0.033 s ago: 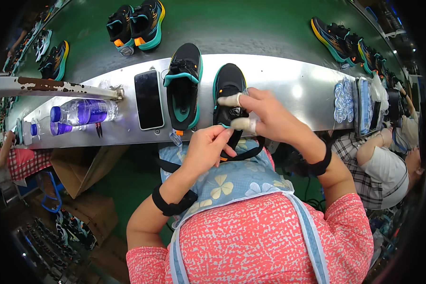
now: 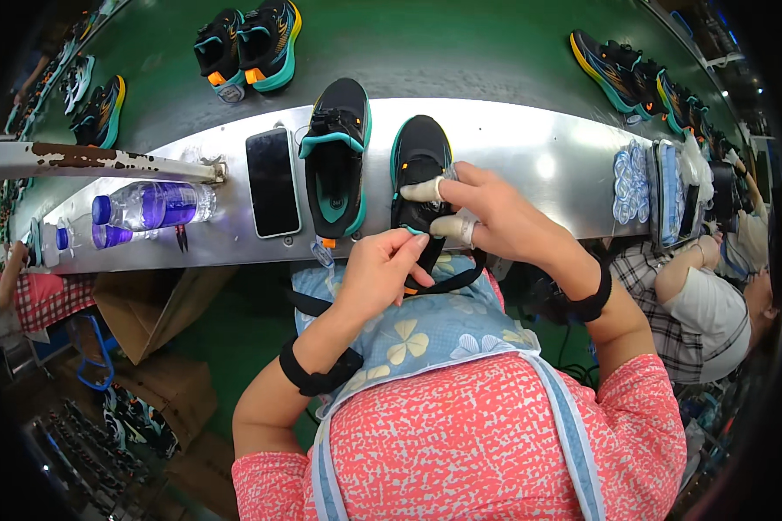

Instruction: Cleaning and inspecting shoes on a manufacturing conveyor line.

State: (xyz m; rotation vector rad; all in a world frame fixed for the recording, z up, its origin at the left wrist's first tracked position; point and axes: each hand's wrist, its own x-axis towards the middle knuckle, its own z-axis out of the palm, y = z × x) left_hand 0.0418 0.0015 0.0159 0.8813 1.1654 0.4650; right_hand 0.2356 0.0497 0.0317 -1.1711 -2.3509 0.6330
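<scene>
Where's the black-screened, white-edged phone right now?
In the head view, the black-screened, white-edged phone lies left of centre on the silvery metal ledge, between a clear, purple-labelled plastic bottle and a black, teal-trimmed shoe immediately to its right.

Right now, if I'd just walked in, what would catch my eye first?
Probably the black shoe near the middle of the metal table edge, with the person's left grip pinching at its near end and the right grip, two fingertips covered in white, on its upper. Next, a similar black-and-teal shoe just left of it, then a dark-screened phone and a purple-labelled bottle farther left.
</scene>
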